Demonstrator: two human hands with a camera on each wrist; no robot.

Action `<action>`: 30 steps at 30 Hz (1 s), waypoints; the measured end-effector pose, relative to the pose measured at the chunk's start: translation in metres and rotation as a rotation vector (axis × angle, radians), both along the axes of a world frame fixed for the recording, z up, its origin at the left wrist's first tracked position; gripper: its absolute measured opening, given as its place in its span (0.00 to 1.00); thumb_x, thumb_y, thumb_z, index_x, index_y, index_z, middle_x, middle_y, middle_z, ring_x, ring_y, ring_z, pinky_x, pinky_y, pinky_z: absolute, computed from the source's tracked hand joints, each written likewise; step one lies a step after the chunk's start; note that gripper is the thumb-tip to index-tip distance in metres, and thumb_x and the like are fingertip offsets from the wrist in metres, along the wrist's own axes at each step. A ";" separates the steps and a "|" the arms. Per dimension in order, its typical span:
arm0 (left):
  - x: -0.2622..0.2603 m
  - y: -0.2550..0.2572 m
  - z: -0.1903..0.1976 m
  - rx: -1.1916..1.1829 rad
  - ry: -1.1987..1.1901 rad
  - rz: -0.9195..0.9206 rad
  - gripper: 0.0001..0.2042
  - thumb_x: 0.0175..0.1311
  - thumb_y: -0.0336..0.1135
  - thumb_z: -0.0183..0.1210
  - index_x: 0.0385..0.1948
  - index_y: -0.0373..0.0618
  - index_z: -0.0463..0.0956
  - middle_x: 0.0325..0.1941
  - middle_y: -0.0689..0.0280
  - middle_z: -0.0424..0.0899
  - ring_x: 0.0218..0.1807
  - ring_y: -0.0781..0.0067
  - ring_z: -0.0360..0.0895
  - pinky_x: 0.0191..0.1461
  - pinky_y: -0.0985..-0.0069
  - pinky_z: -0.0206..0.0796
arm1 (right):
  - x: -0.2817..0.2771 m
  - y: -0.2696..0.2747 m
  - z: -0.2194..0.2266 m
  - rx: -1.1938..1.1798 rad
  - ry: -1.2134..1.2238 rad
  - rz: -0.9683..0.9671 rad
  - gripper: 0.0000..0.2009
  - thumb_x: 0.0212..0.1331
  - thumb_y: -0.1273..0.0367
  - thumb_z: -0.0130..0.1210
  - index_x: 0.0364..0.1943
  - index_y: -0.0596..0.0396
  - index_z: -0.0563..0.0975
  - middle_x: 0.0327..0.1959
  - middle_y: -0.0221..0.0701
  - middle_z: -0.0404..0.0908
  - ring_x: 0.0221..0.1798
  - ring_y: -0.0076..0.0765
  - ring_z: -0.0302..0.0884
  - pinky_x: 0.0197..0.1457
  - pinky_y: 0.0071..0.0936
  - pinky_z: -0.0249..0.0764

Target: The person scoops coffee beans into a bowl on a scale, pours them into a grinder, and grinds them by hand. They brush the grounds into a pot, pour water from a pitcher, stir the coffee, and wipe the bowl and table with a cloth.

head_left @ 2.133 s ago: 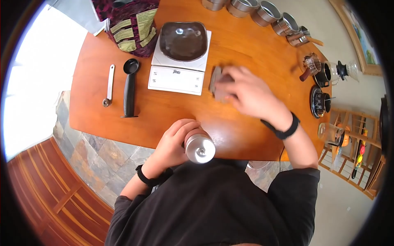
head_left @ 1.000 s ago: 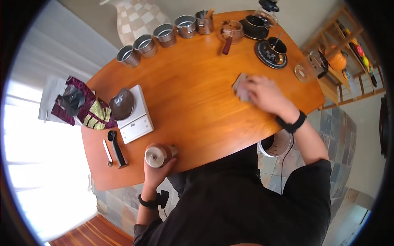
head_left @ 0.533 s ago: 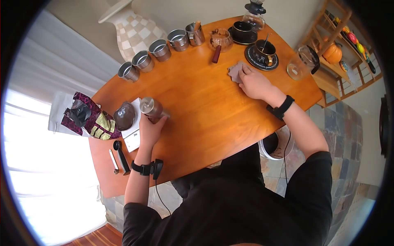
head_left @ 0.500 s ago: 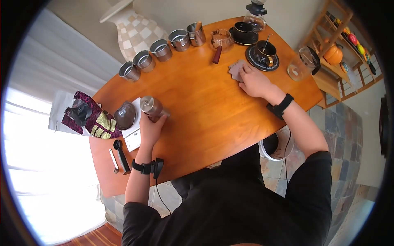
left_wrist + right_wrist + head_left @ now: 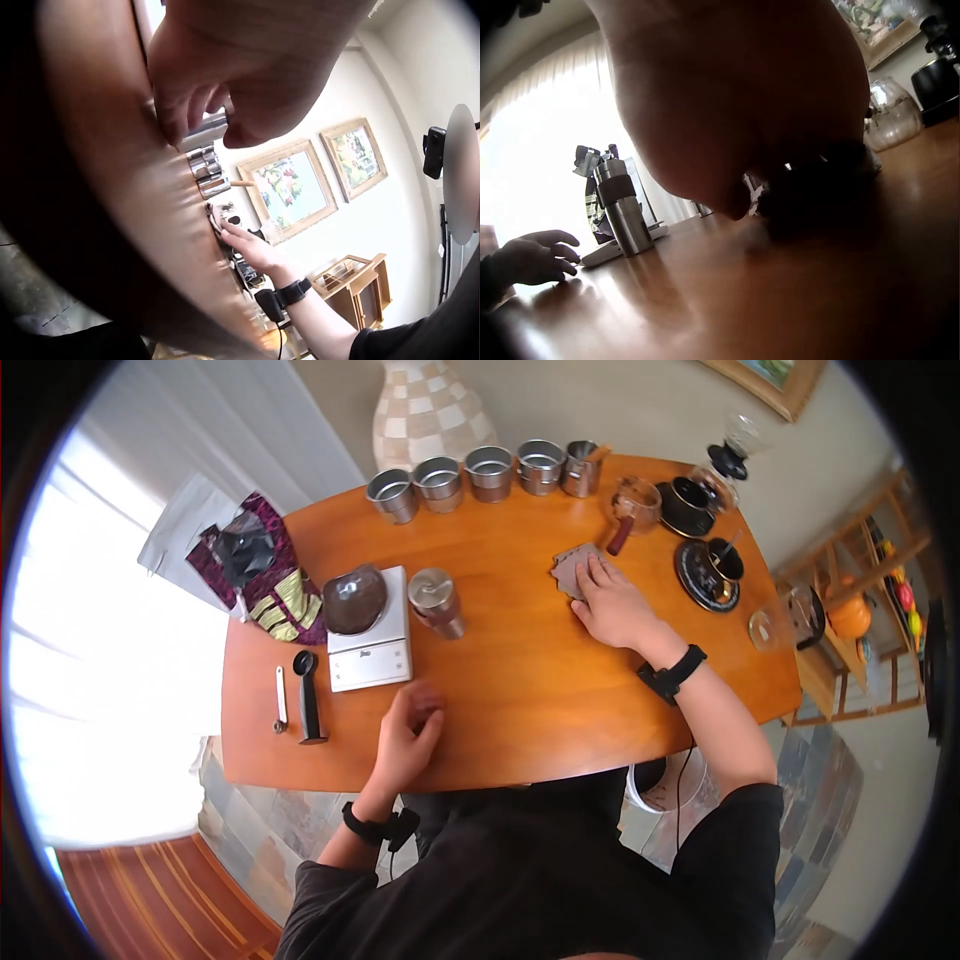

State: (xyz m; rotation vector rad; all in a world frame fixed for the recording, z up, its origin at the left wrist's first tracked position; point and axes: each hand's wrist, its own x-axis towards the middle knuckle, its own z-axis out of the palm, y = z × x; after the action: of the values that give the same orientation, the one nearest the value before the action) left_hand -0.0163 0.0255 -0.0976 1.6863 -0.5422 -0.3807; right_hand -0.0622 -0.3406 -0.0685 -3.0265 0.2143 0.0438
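Observation:
My right hand (image 5: 615, 600) lies with fairly straight fingers on a grey cloth (image 5: 570, 570), pressing it to the wooden table (image 5: 520, 690). In the right wrist view the palm's shadow hides most of the cloth. A steel hand coffee grinder (image 5: 436, 603) with a brown band stands upright beside the white scale (image 5: 370, 668), its crank off. Close to the table's front edge, my left hand (image 5: 408, 735) holds nothing, its fingers loosely bent. That hand is apart from the grinder (image 5: 621, 206) in the right wrist view. A dark dish (image 5: 355, 600) sits on the scale.
At left are a purple coffee bag (image 5: 262, 565), a black scoop (image 5: 308, 700) and a metal crank (image 5: 281, 700). Several steel cups (image 5: 490, 473) line the back. A glass pot (image 5: 637, 503) and black cups (image 5: 687, 507) stand right. Below the front edge is a white bin (image 5: 670, 785).
The left hand has let go of the grinder, leaving it beside the scale, and has drawn back toward the front edge. The right hand has moved the cloth rightward from near the scale.

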 end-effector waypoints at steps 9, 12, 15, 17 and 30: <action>-0.017 0.043 0.013 0.245 -0.315 0.034 0.10 0.57 0.23 0.59 0.42 0.38 0.76 0.31 0.62 0.78 0.26 0.72 0.75 0.31 0.77 0.69 | 0.127 0.008 0.007 0.087 -0.020 -0.017 0.20 0.60 0.67 0.48 0.55 0.61 0.74 0.61 0.52 0.69 0.59 0.58 0.70 0.63 0.42 0.68; -0.014 0.040 0.016 0.251 -0.328 0.002 0.10 0.57 0.23 0.59 0.40 0.38 0.76 0.31 0.62 0.78 0.26 0.70 0.75 0.30 0.76 0.69 | 0.160 0.020 0.012 0.078 0.026 0.207 0.20 0.57 0.68 0.52 0.54 0.62 0.75 0.63 0.49 0.69 0.61 0.55 0.70 0.64 0.41 0.68; -0.011 0.041 0.018 0.241 -0.328 -0.019 0.09 0.56 0.23 0.59 0.39 0.38 0.76 0.33 0.60 0.79 0.29 0.64 0.77 0.33 0.73 0.71 | 0.180 0.047 0.020 0.145 0.026 0.338 0.22 0.54 0.70 0.56 0.55 0.59 0.75 0.65 0.45 0.68 0.62 0.53 0.69 0.65 0.39 0.67; -0.010 0.041 0.021 0.231 -0.309 -0.035 0.08 0.56 0.24 0.59 0.38 0.38 0.76 0.35 0.58 0.79 0.33 0.58 0.78 0.36 0.69 0.72 | 0.196 0.061 0.020 0.184 0.022 0.415 0.23 0.54 0.70 0.57 0.57 0.58 0.74 0.66 0.45 0.67 0.63 0.52 0.68 0.65 0.38 0.67; -0.003 0.047 0.020 0.186 -0.274 -0.028 0.08 0.57 0.24 0.60 0.38 0.39 0.77 0.34 0.56 0.79 0.35 0.56 0.79 0.38 0.67 0.73 | 0.285 0.126 0.024 0.359 0.183 0.783 0.26 0.55 0.73 0.58 0.61 0.59 0.70 0.66 0.43 0.67 0.63 0.52 0.68 0.65 0.37 0.67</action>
State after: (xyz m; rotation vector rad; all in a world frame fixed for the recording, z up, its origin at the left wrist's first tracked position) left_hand -0.0198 0.0720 -0.0777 1.9263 -0.7504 -0.2259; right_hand 0.2223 -0.2148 -0.0440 -2.5498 -0.8663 0.3716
